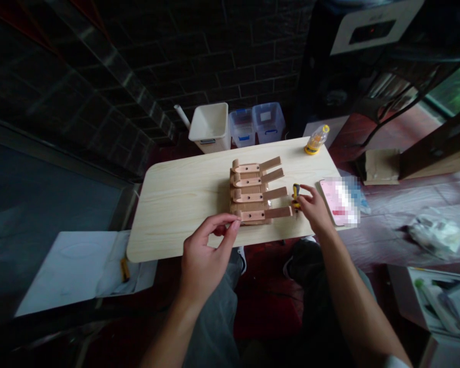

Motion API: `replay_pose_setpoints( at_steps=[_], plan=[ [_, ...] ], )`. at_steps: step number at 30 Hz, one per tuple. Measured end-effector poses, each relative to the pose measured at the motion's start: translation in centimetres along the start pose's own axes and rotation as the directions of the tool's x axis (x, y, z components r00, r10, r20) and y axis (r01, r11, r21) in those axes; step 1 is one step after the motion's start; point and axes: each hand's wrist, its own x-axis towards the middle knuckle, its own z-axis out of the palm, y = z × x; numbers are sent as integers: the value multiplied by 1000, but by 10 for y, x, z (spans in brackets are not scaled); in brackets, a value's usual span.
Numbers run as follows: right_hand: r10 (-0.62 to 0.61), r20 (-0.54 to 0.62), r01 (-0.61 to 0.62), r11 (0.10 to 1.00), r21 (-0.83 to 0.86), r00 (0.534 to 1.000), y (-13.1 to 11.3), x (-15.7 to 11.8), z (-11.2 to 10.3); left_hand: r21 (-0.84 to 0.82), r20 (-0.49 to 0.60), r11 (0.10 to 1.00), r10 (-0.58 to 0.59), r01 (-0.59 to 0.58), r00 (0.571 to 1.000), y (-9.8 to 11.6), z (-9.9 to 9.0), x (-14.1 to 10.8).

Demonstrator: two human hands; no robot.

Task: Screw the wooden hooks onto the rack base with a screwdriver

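On the table, a cardboard box [249,207] carries several light-brown wooden strips in a row. Each strip has a rounded block at its left end, dark holes along its middle and a flat arm angled out to the right. My left hand [205,255] has thumb and forefinger pinched together at the left end of the nearest strip [251,215]; whatever is between the fingertips is too small to make out. To the right of the strips, my right hand [313,207] grips a short yellow-and-dark screwdriver [296,190] with its fingertips, handle pointing up.
A clear bottle with yellow cap and base [317,140] stands at the table's far right corner. A phone with a lit screen [331,199] lies along the right edge. Behind the pale table [168,189] are a white bin [210,122] and two clear tubs [268,122].
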Motion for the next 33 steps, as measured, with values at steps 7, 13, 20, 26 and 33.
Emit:
replay_pose_setpoints(
  at_steps=[7,13,20,26,33],
  plan=[
    [154,297,-333,486,808,943,-27,8,4,30,8,999,24,-24,1000,12,12,7],
    [149,273,-311,394,865,950,-37,7,3,16,2,999,47,-47,999,20,22,7],
    [149,319,-351,315,882,936,-40,7,-2,-10,-5,1000,15,-15,1000,23,30,5],
    [86,299,-311,231,922,950,-41,9,-1,16,-12,1000,15,-14,1000,22,31,5],
    [-2,349,-347,101,932,937,-42,14,2,43,-35,999,25,-23,999,21,35,8]
  ],
)
